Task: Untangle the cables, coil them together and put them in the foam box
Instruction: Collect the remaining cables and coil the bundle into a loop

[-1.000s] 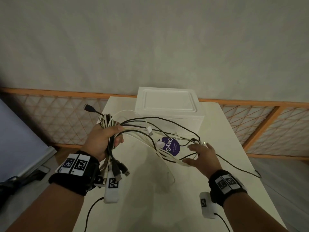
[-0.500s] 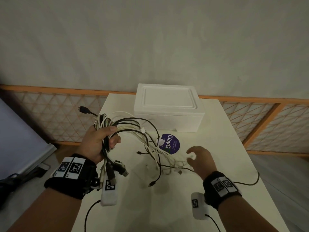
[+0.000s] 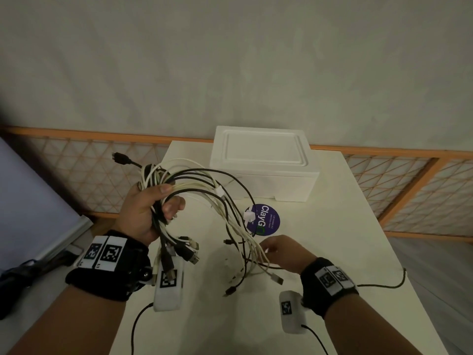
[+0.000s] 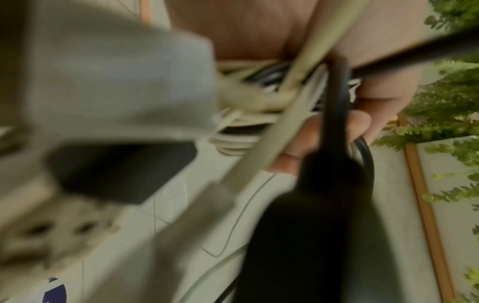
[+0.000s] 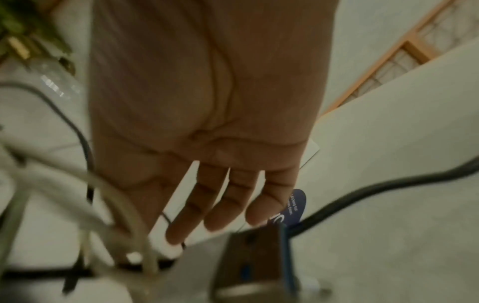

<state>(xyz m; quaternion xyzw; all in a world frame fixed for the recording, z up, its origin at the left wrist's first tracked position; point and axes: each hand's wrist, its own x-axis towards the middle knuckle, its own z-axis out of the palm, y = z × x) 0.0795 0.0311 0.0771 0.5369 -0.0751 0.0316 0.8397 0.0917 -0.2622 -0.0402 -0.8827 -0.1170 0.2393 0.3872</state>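
Observation:
My left hand grips a bundle of black and white cables above the table's left edge. Plugs dangle below the fist, and long strands arc right and hang down to the table. In the left wrist view my fingers curl round the cables. My right hand is at the hanging strands' lower ends, fingers straight, with white cables beside the thumb. The white foam box stands at the back of the table with its lid on.
The white table carries a round purple sticker in front of the box. A thin black wire trails off the table's right side. An orange lattice fence runs behind, and a pale panel stands at the left.
My right hand has drawn back from the sticker toward me, to the loose cable ends. The strands that lay spread on the table now hang from my left hand.

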